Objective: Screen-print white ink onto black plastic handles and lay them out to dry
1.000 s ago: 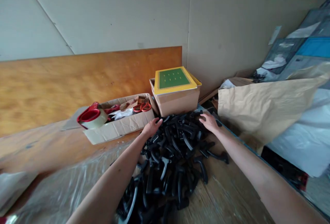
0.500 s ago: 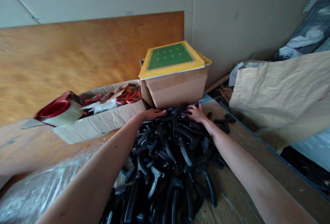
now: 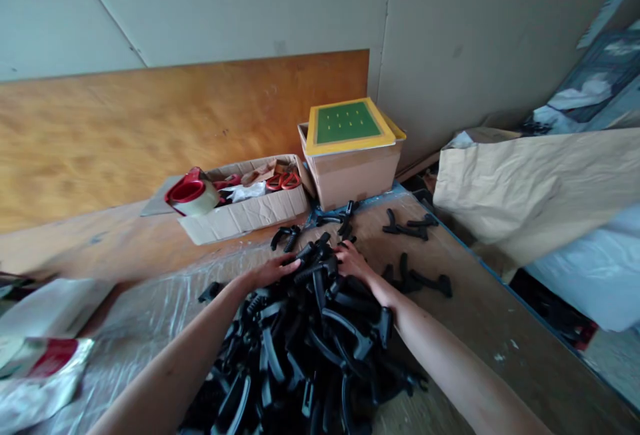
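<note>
A heap of black curved parts, handle-shaped and some with ribbed ends, lies in front of me. At the far left side of the heap, my left hand rests against the parts with its fingers stretched out. My right hand curves around the far right side, fingers apart and their tips partly hidden among the parts. Neither hand has a single part plainly in its grip. Stray black parts lie on the table beyond and to the right of my right hand.
Behind the heap stands a cardboard box with a green and yellow framed panel on top. Left of it, a low carton holds red-handled scissors and a tape dispenser. Brown paper hangs beyond the table's blue right edge.
Both hands have drawn the heap's far side toward me, away from the cardboard box. Several parts now lie separate behind it. The view has shifted too.
</note>
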`<state>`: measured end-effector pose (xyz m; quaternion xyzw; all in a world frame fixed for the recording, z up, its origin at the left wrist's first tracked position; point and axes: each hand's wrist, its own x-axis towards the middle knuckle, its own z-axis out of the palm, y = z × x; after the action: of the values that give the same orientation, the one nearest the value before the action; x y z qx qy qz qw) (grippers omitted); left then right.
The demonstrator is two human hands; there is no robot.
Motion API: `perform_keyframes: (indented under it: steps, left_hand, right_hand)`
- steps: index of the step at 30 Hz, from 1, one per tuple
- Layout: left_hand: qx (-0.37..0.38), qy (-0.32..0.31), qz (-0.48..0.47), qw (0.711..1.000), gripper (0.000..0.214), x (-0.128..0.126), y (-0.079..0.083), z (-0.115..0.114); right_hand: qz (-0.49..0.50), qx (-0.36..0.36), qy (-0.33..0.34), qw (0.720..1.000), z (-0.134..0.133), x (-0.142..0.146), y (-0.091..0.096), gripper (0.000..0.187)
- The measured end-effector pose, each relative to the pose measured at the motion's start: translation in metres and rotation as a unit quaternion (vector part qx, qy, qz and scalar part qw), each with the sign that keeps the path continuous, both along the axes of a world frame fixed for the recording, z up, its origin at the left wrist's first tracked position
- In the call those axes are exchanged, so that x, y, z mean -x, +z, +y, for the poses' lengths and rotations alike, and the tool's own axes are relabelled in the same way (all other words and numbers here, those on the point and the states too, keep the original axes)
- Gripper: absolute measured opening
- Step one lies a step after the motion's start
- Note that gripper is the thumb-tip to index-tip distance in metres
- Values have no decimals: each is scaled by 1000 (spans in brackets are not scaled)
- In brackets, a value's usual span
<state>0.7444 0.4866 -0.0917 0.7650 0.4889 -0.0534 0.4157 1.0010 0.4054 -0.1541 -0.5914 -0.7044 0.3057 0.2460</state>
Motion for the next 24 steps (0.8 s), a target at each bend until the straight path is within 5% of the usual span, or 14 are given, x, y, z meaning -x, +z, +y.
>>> perform_keyframes:
  steps: [5,9,12,14,17,20,22,24]
  left_hand:
    - [65,-54,-2,996,93,72,24,-65]
    - [103,-95,40,989,83,131,50,-124]
    - [164,-90,103,977,74,163,69,-152]
    - [167,-92,130,973,66,172,77,-148]
    - [87,-77,138,984,59,159,74,-104]
    - [-61,-47,64,995,62,115,40,-39]
    - [-205,-14,41,978,65,77,4,1]
    - [-276,46,62,958,71,40,-34,31]
  right_hand:
    - [142,-25,56,988,-62,80,26,22]
    - [111,34,124,985,-127,131,51,29]
    - [104,59,227,966,-163,139,62,46]
    - [113,77,306,942,-163,123,67,53]
    - [89,62,294,950,-116,74,72,35]
    - [-28,-71,31,997,-25,19,69,33]
    - [-136,-85,-125,979,36,-9,59,50]
    - [-195,-35,-213,957,85,-25,42,60]
